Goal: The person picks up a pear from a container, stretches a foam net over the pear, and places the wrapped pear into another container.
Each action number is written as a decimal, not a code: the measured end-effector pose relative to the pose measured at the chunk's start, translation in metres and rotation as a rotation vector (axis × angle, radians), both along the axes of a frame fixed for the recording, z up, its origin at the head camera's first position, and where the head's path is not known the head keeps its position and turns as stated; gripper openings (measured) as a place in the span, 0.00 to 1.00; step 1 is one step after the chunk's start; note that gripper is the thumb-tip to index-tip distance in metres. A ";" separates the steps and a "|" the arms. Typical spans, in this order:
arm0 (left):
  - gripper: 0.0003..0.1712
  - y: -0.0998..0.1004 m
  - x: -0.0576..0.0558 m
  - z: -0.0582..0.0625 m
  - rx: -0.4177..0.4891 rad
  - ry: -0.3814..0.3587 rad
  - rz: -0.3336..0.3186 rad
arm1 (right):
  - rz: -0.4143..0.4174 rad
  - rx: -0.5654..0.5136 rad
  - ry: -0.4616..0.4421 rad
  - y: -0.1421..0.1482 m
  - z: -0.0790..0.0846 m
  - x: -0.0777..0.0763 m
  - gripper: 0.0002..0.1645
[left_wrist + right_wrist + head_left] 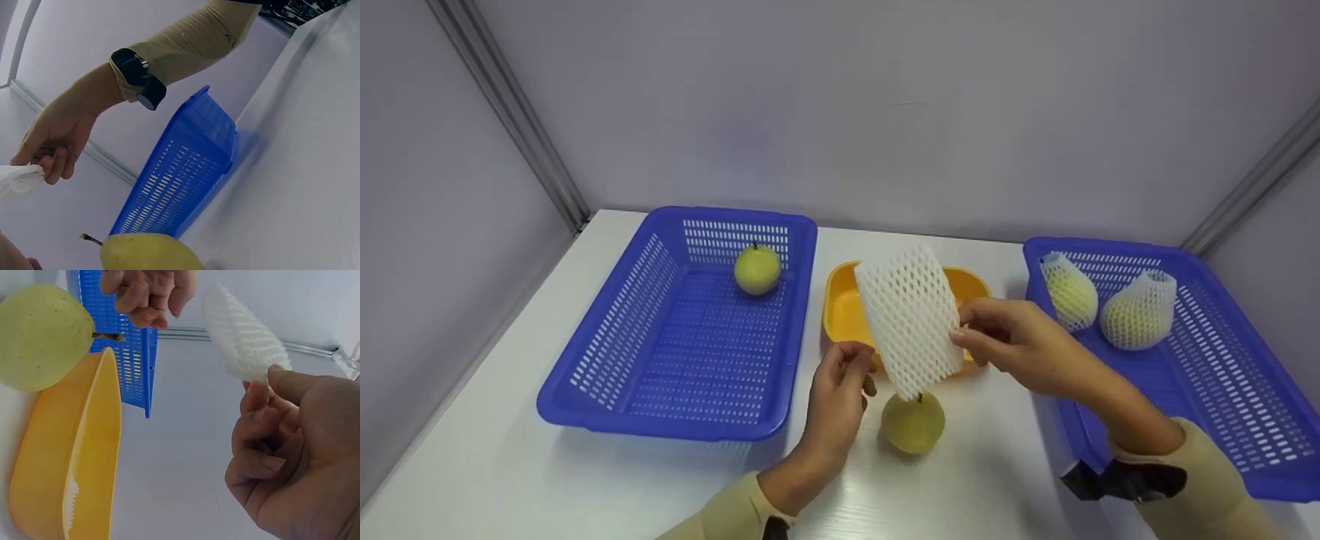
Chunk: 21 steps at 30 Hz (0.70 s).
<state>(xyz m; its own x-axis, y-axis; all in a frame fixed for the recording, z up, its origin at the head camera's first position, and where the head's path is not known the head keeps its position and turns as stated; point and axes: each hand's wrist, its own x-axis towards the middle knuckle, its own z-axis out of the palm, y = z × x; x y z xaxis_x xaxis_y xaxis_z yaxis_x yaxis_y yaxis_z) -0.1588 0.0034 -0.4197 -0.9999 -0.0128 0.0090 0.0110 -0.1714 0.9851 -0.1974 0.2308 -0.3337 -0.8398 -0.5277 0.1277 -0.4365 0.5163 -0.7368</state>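
I have the right hand [1024, 349] pinching a white foam net sleeve [911, 315] by its right edge, raised above the desk [975, 495]; in the head view it hides part of the orange basin [844, 311]. My left hand [836, 394], loosely curled, holds nothing to the sleeve's left. A bare pear [913, 426] sits on the desk, on the basin's near side.

As I see it, the head camera looks forward and down from above, far enough back to fit the left blue basket [697, 337] and right blue basket [1155, 382]. The left wrist camera sits low and tilted, facing the right hand [59, 135] and right blue basket. The right wrist camera, tipped sideways, faces the left hand [152, 295] past the nearby orange bowl [50, 455]. All three share the pear [913, 426] and white foam net [911, 319].
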 end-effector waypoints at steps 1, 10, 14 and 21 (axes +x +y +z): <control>0.12 -0.002 0.001 0.004 0.006 0.036 -0.038 | 0.022 -0.012 0.007 0.000 -0.001 0.002 0.06; 0.23 -0.006 0.008 0.016 0.036 0.191 -0.305 | -0.056 0.081 0.201 -0.018 -0.022 0.012 0.06; 0.22 -0.005 0.009 0.013 0.044 0.175 -0.302 | -0.191 0.114 0.195 -0.029 -0.029 0.019 0.08; 0.16 -0.003 0.007 0.010 0.061 0.173 -0.266 | -0.360 0.145 0.130 -0.038 -0.038 0.023 0.11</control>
